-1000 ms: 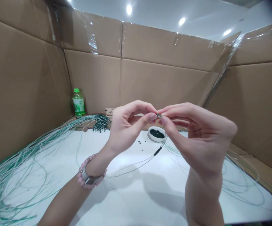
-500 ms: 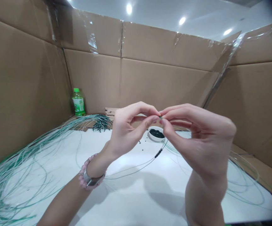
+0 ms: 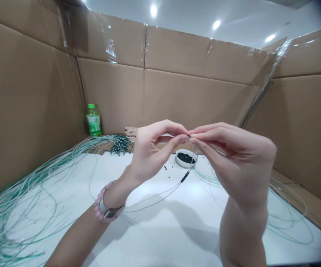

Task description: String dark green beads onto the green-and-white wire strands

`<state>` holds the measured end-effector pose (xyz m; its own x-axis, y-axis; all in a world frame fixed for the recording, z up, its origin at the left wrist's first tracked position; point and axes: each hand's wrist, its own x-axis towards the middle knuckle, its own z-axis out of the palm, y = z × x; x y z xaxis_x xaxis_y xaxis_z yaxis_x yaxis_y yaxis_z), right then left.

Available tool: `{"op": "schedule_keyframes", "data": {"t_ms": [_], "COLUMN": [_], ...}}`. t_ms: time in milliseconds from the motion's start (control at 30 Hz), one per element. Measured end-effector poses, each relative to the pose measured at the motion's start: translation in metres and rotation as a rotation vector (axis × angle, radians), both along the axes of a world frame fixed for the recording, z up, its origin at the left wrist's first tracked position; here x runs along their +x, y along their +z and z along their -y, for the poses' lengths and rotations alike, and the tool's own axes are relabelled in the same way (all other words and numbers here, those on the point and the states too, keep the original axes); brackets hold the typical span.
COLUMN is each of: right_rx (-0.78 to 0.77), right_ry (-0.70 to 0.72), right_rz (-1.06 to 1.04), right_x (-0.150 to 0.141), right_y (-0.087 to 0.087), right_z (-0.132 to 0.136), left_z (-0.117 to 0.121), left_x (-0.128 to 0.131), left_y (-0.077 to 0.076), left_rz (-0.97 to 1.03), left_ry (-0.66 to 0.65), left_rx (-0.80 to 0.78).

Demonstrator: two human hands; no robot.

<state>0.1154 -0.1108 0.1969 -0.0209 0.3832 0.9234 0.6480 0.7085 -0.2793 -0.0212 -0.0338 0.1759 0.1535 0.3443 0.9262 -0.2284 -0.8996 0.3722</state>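
Starting at the far left, you are seeing a mass of long green-and-white cords sweeping across the white table and running back to a bunch of beaded cord ends near the foot of the cardboard wall. A green-capped plastic drink bottle is standing upright in the corner behind them.

Your left wrist is wearing a pink beaded bracelet with a silver metal piece on it, and your left hand is rising above the table. Its thumb and forefinger are pressing toward your right hand, whose fingers are closing in from the other side. Together the fingertips are pinching a tiny dark bead on a thin cord, though it is nearly hidden and too small to show clearly.

The bead is sitting in the air, above and just behind which a small white dish is holding a heap of dark beads. A few loose beads are lying left of the dish, and a short row of beads is hanging on the cord below your fingers. Farther right, more green cords are looping across the table.
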Motion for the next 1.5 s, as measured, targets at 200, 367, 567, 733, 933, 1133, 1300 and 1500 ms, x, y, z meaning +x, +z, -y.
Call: {"op": "schedule_keyframes", "data": {"t_ms": [200, 367, 567, 733, 933, 1133, 1300, 1500], "right_rx": [0.044, 0.043, 0.046, -0.035, -0.094, -0.179, -0.184, -0.178], "right_ry": [-0.063, 0.022, 0.071, 0.190, 0.056, 0.009, 0.069, 0.087], "right_rz": [0.065, -0.046, -0.124, -0.154, -0.123, -0.101, -0.164, -0.191], "right_x": [-0.001, 0.000, 0.004, 0.006, 0.002, 0.000, 0.004, 0.002], "right_y": [0.000, -0.001, 0.000, 0.003, 0.006, 0.006, 0.004, 0.007], "right_z": [0.002, 0.001, -0.002, -0.009, -0.007, -0.010, -0.014, -0.012], "left_z": [0.001, 0.003, 0.003, -0.002, -0.003, -0.007, -0.009, -0.006], "left_x": [-0.007, -0.008, -0.005, -0.001, 0.006, 0.008, 0.004, 0.000], "left_y": [0.002, 0.004, 0.005, 0.005, -0.001, -0.006, -0.001, 0.003], "left_rz": [-0.082, -0.137, -0.087, -0.100, -0.068, -0.092, -0.146, -0.135], "left_ry": [0.119, 0.066, -0.082, -0.210, 0.025, 0.194, 0.090, 0.078], "left_rx": [0.198, 0.150, -0.044, -0.219, -0.070, 0.086, 0.005, 0.030]}}
